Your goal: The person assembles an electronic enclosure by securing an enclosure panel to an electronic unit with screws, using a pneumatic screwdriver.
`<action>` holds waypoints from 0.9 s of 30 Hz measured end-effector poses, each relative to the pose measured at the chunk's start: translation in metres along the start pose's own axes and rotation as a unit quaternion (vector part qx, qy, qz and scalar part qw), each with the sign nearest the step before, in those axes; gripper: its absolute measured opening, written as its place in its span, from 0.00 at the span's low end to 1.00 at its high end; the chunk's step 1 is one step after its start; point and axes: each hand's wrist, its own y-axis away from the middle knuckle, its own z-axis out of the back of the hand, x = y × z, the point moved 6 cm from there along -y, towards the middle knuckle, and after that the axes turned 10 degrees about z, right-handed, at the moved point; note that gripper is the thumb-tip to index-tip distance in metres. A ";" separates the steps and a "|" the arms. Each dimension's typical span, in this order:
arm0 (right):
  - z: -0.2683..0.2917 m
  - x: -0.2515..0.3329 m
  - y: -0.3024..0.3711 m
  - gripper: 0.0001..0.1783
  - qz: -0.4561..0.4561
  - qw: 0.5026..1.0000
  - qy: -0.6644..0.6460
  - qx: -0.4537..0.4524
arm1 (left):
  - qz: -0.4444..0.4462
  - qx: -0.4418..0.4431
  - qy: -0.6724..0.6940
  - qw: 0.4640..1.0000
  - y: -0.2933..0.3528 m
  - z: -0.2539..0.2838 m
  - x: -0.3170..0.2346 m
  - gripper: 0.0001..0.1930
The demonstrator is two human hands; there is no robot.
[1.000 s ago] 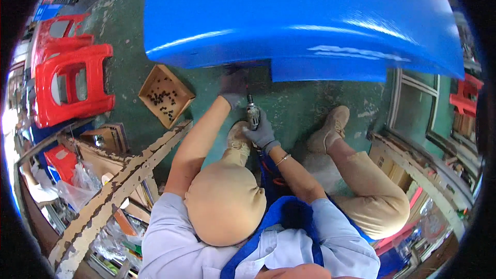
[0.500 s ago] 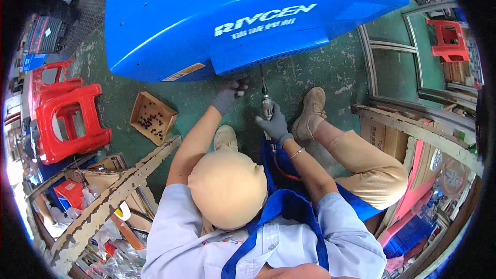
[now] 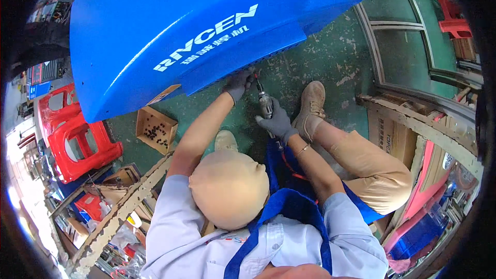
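Note:
A large blue metal cover (image 3: pixel 206 20) with white lettering stands before me. My right hand (image 3: pixel 277 121), in a grey glove, is wrapped round a silver air screwdriver (image 3: pixel 265 104) with a red hose trailing behind it. The tool's thin bit points up toward the cover's lower edge. My left hand (image 3: pixel 238 87), also gloved, is at that edge beside the bit tip. Its fingers are curled together; whatever they pinch is too small or hidden to name.
An open cardboard box (image 3: pixel 156 130) of small dark screws lies on the green floor at left, near red plastic stools (image 3: pixel 85 147). A worn wooden-edged shelf (image 3: pixel 116 204) stands left, another (image 3: pixel 413 121) right. A metal-framed glass panel (image 3: pixel 400 54) leans at far right.
The cover appears turned and shifted left in view as my head moves. My left hand has come up to the cover's edge, closer to the screwdriver bit. My right hand keeps its grip.

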 end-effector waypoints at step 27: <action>0.012 -0.036 -0.011 0.49 0.013 0.998 0.046 -0.036 | -0.072 -0.183 -0.154 0.968 0.006 -0.044 -0.029 0.25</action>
